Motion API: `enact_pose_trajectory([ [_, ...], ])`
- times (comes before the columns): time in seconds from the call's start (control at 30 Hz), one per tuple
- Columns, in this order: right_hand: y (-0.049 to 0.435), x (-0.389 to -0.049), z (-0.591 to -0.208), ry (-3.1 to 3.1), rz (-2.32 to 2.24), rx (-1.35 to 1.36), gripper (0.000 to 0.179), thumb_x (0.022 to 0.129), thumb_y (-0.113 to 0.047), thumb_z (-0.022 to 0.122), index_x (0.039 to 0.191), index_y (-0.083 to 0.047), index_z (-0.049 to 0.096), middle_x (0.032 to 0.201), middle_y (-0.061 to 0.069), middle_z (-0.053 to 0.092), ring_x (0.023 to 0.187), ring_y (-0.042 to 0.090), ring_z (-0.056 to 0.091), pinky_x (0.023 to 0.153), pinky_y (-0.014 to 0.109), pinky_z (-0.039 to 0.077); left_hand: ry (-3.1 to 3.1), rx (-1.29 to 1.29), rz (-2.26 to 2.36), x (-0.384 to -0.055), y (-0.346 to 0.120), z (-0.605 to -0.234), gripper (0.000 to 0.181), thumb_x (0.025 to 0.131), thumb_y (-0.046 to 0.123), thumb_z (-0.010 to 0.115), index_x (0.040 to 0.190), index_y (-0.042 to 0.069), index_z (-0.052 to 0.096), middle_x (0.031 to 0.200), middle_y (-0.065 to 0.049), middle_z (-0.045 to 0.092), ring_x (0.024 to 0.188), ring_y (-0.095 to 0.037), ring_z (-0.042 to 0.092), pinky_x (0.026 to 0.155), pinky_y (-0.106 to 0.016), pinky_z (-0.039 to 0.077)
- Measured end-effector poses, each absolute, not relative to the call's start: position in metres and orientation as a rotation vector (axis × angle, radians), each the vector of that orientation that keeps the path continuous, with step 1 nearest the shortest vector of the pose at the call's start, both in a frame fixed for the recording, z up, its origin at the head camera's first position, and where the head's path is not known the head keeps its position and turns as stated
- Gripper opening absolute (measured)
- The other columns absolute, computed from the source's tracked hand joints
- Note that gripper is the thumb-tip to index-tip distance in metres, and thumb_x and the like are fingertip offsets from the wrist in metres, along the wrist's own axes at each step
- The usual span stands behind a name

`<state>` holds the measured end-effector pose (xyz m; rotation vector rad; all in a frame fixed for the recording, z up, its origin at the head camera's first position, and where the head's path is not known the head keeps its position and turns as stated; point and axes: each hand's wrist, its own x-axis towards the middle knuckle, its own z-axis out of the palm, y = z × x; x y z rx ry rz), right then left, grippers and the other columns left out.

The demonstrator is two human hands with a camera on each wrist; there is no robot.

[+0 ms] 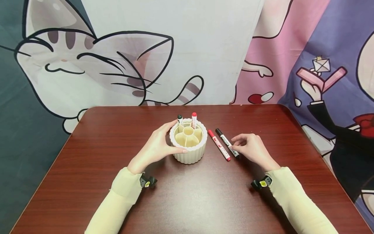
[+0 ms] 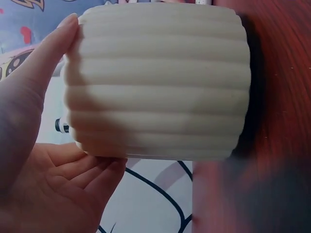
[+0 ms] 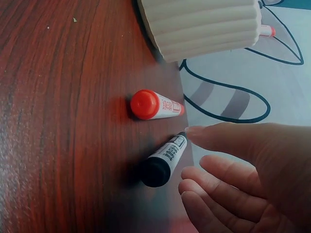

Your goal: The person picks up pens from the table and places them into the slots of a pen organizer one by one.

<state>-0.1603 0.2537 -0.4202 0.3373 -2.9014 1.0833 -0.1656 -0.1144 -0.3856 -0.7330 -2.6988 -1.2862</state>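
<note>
Holder [image 1: 189, 157] gripped from the left

The left hand [image 1: 157, 143] grips the ribbed cream holder's left side, thumb on the near side, fingers round behind. The holder stands upright on the brown table [image 1: 193, 201]. Inside, at the back, a black-ended marker [image 1: 180, 120] stands left of a red-ended marker [image 1: 194, 121]. Just right of the holder lie a red marker [image 1: 219, 145], then a black marker [image 1: 227, 143], slanting side by side. The right hand [image 1: 253, 149], fingers loosely bent, grips nothing; its thumb tip is right by the black marker, contact unclear.
</note>
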Motion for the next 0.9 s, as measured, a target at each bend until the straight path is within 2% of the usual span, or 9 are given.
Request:
enact_pose_trajectory([
  [0.27, 0.251, -0.159, -0.425, -2.949, 1.094, 0.289, 0.026, 0.080, -0.015, 0.088, 0.102, -0.006, 0.078, 0.072, -0.004, 0.069, 0.066, 0.015, 0.063, 0.060, 0.030, 0.049, -2.713, -0.716, -1.307, -0.165, -0.114, -0.384, 0.106, 0.066, 0.044, 0.096, 0.153, 0.010, 0.045, 0.148, -0.003, 0.051, 0.125, -0.017, 0.054, 0.104, -0.038, 0.046],
  [0.7, 0.246, -0.156, -0.431, -2.983, 1.031, 0.263, 0.024, 0.079, -0.013, 0.088, 0.099, -0.007, 0.078, 0.070, -0.004, 0.063, 0.062, 0.015, 0.057, 0.059, 0.032, 0.046, -2.726, -0.712, -1.309, -0.164, -0.114, -0.384, 0.106, 0.067, 0.044, 0.096, 0.154, 0.010, 0.045, 0.148, -0.004, 0.051, 0.124, -0.018, 0.055, 0.104, -0.039, 0.046],
  [0.9, 0.245, -0.157, -0.431, -2.981, 1.009, 0.265, 0.022, 0.079, -0.012, 0.087, 0.099, -0.007, 0.078, 0.070, -0.003, 0.063, 0.062, 0.016, 0.057, 0.060, 0.033, 0.046, -2.722, -0.721, -1.310, -0.166, -0.114, -0.384, 0.106, 0.067, 0.044, 0.096, 0.153, 0.009, 0.045, 0.148, -0.003, 0.052, 0.124, -0.017, 0.055, 0.104, -0.036, 0.046],
])
